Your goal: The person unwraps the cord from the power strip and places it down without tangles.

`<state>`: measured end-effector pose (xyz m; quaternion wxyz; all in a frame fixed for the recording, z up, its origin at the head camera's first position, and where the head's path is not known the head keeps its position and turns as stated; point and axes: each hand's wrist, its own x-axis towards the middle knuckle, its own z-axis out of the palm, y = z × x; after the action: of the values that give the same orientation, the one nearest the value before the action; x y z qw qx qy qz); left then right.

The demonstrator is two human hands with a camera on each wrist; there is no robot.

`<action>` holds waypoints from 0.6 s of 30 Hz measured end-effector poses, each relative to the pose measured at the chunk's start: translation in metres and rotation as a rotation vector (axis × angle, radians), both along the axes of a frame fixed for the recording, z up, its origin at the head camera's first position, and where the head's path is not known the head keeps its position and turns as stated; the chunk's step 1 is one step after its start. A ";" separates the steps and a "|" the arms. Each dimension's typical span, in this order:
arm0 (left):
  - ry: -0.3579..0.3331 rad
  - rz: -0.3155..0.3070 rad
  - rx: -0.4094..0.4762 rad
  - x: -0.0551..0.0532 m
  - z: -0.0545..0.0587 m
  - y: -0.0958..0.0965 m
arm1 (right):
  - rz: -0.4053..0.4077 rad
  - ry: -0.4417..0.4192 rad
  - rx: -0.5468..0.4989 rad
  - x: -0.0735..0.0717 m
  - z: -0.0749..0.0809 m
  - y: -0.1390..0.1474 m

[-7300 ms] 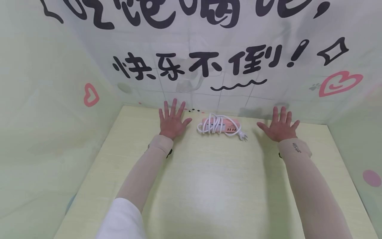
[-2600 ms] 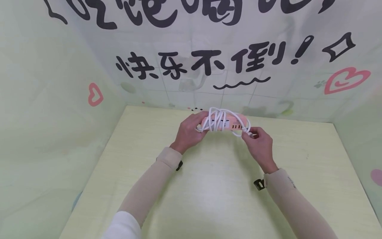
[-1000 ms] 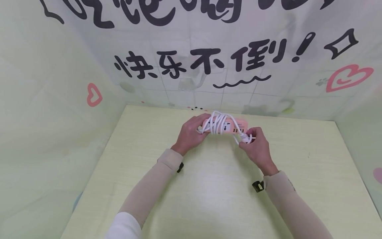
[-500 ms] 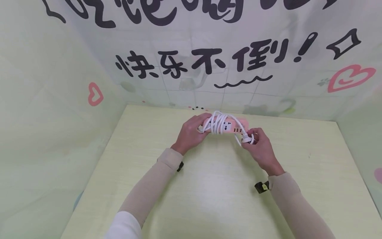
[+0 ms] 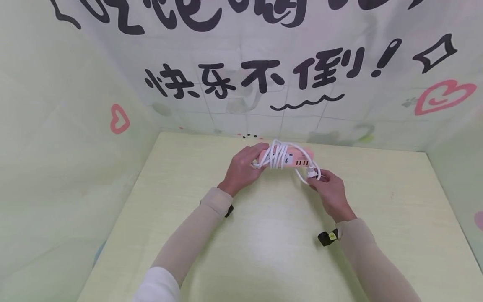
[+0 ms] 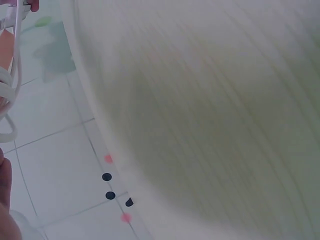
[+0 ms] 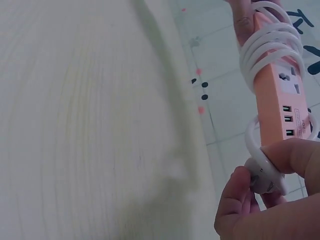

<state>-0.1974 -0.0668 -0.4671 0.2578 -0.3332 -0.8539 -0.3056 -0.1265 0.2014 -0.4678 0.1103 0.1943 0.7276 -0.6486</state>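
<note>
My left hand (image 5: 241,167) grips the left end of a pink power strip (image 5: 298,158), which is held up off the table. Several turns of its white cord (image 5: 277,155) are wound round the strip's left half. At the other end, my right hand (image 5: 332,191) pinches the white plug (image 7: 260,177) between thumb and fingers, with a loop of cord lying over it. In the right wrist view, a socket and several USB ports show on the power strip (image 7: 270,107). Only a sliver of wound cord (image 6: 6,92) enters the left wrist view.
Beneath the hands lies a pale wood-grain table (image 5: 260,235). A printed white curtain (image 5: 241,100) with black lettering stands behind its back edge, and pale green sheets (image 5: 64,167) hang at both sides.
Earlier the power strip lay on the table between two spread hands; now both hands hold it raised. Over the last second the right hand and plug shift slightly, and the cord loop beside them changes shape.
</note>
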 end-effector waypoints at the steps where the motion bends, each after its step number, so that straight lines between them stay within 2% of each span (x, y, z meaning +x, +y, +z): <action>1: -0.005 0.005 0.000 0.000 -0.001 -0.001 | 0.002 -0.001 -0.026 0.000 0.001 0.001; 7: -0.031 0.032 0.014 -0.001 -0.008 -0.003 | 0.030 -0.016 -0.145 0.002 0.003 0.004; 12: -0.064 0.034 0.021 0.001 -0.008 -0.004 | 0.029 -0.024 -0.225 0.001 0.001 0.006; 15: -0.075 0.037 0.031 0.001 -0.007 -0.004 | 0.078 0.023 -0.152 0.000 -0.003 0.006; 18: -0.072 0.028 0.039 0.001 -0.007 -0.005 | 0.136 0.113 0.002 0.001 -0.005 0.004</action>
<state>-0.1967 -0.0715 -0.4739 0.2376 -0.3051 -0.8610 -0.3302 -0.1251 0.2050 -0.4731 0.1125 0.1078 0.7449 -0.6487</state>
